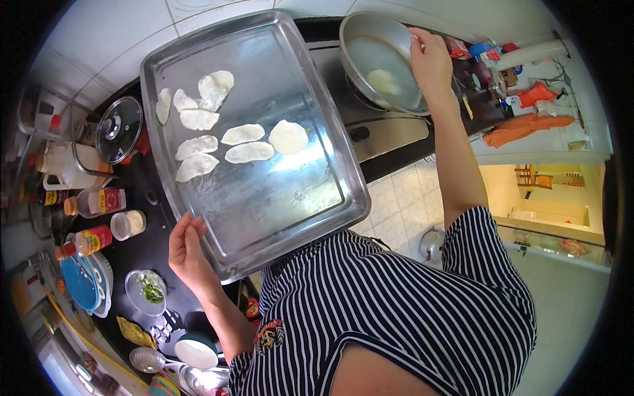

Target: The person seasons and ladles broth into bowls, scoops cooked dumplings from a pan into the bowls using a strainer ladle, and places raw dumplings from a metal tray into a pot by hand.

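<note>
A large metal tray (264, 204) holds several pale, flat dumplings (243, 134), with a round dough piece (288, 137) among them. At the tray's left edge is my left hand (187, 247), its fingers drawn together with nothing visible between them. My right hand (430, 61) is over the right rim of a metal pan (360, 25) on the stove. Its fingers are bent together in a pinch; whether anything is in them is hidden. Cloudy water fills the pan, and a pale dumpling (383, 82) lies in it.
A glass-lidded pot (120, 129) stands left of the tray. Along the left counter are sauce bottles (92, 239), a small jar (128, 225), a bowl of chopped greens (149, 290), a white bowl (196, 351) and a skimmer (146, 360). A stove knob (358, 134) is below the pan.
</note>
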{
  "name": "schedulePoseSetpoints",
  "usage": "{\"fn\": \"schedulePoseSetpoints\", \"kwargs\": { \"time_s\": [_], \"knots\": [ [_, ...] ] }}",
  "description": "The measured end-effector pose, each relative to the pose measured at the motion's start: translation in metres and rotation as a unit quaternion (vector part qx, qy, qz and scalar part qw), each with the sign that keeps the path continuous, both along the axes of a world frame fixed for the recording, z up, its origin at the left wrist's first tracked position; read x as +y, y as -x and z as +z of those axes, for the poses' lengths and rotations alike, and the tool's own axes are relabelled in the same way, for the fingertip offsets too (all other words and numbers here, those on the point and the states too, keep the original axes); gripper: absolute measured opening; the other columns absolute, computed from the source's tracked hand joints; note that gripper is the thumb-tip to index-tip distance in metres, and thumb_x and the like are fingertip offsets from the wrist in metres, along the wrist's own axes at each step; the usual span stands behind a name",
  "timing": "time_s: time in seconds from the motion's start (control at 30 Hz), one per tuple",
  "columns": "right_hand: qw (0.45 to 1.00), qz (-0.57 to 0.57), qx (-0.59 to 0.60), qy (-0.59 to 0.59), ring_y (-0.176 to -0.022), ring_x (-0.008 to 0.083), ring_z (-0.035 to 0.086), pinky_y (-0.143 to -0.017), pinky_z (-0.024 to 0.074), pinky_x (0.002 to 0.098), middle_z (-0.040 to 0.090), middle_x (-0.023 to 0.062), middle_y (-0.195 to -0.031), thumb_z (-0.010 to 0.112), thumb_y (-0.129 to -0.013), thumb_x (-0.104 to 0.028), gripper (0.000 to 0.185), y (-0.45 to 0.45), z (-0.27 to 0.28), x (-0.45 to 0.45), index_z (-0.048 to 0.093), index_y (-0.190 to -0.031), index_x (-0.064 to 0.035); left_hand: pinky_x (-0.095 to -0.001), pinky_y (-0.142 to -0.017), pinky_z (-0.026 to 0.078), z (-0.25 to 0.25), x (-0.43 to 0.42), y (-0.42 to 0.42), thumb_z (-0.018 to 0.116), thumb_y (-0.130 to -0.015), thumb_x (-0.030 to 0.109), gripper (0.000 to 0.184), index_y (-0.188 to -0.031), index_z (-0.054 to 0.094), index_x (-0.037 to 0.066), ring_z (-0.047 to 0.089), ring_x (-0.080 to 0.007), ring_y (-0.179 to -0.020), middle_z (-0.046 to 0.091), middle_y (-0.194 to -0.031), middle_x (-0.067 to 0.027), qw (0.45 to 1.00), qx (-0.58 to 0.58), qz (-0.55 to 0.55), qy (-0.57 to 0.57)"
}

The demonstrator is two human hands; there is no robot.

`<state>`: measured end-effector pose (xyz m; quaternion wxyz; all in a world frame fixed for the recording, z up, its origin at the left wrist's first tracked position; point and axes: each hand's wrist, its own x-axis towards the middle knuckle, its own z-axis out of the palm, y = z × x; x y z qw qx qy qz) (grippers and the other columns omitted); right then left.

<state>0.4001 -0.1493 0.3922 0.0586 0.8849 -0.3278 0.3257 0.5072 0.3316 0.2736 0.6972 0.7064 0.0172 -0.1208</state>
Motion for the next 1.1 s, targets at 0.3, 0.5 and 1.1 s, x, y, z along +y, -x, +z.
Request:
{"fn": "schedulePoseSetpoints", "kwargs": {
  "time_s": [0.3, 0.5, 1.1],
  "knots": [
    [0.844, 0.366, 0.225, -0.321, -0.116, 0.0313, 0.052, -0.096, 0.0430, 0.0405, 0.057, 0.0122, -0.117, 0.071, -0.082, -0.024, 0.041, -0.093, -0.124, 0.193, 0.058, -0.115, -0.0052, -0.0278, -0.084, 0.051, 0.006, 0.002, 0.002, 0.053, -0.096, 0.006, 0.023, -0.113, 0.065, -0.003, 0.063, -0.0142, -0.085, 0.068, -0.098, -0.0101, 0.999, 0.002, -0.018, 0.027],
    [0.863, 0.186, 0.302, -0.360, -0.115, 0.0331, 0.052, -0.095, 0.0439, 0.0402, 0.054, 0.0196, -0.119, 0.079, -0.069, -0.035, 0.065, -0.120, -0.137, 0.206, 0.052, -0.120, -0.0047, -0.0254, -0.081, 0.050, 0.008, 0.008, 0.006, 0.053, -0.096, 0.006, 0.022, -0.112, 0.065, -0.002, 0.062, -0.0118, -0.082, 0.069, -0.095, -0.0085, 0.999, 0.015, -0.014, 0.040],
    [0.866, 0.141, 0.171, -0.448, -0.078, 0.0281, 0.065, -0.067, 0.0496, 0.0377, 0.066, 0.0159, -0.085, 0.072, -0.076, -0.027, 0.031, -0.090, -0.171, 0.211, 0.059, -0.086, -0.0006, -0.0263, -0.082, 0.050, 0.003, 0.014, 0.001, 0.053, -0.097, 0.006, 0.021, -0.112, 0.065, -0.002, 0.063, -0.0134, -0.085, 0.068, -0.097, -0.0091, 0.998, 0.019, -0.042, 0.032]
  ]
}}
